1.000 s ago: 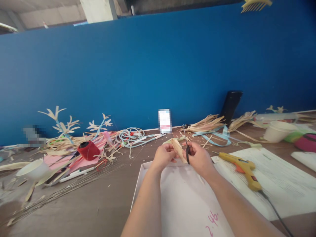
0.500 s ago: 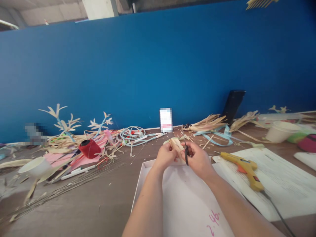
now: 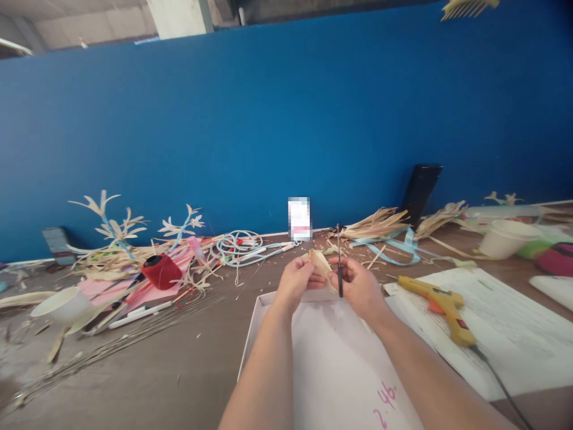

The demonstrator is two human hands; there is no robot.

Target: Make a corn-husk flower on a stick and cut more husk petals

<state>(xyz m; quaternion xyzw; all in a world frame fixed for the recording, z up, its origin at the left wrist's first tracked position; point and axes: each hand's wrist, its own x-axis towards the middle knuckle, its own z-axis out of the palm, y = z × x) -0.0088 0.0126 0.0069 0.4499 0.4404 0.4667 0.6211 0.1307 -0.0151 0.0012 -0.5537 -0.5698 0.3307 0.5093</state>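
Above the far edge of a white box lid (image 3: pixel 331 352), my left hand (image 3: pixel 299 279) pinches a pale, dry husk-like piece (image 3: pixel 319 261). My right hand (image 3: pixel 357 283) is closed on dark-handled scissors (image 3: pixel 339 269), their thin blades pointing up and away from me. The scissors stand just right of the husk piece, and the right fingertips are close to its edge. Whether those fingertips also grip the husk I cannot make out.
A yellow glue gun (image 3: pixel 436 301) lies on printed sheets (image 3: pixel 505 334) at right. On the left are a red spool (image 3: pixel 162 272), a white cup (image 3: pixel 61 306), long wires (image 3: pixel 129 334) and straw flowers (image 3: pixel 117 230). A blue partition (image 3: pixel 268 131) stands behind.
The husk piece has turned and shows more of its broad face. My left fingers have opened out behind it. The scissors have swung more upright.
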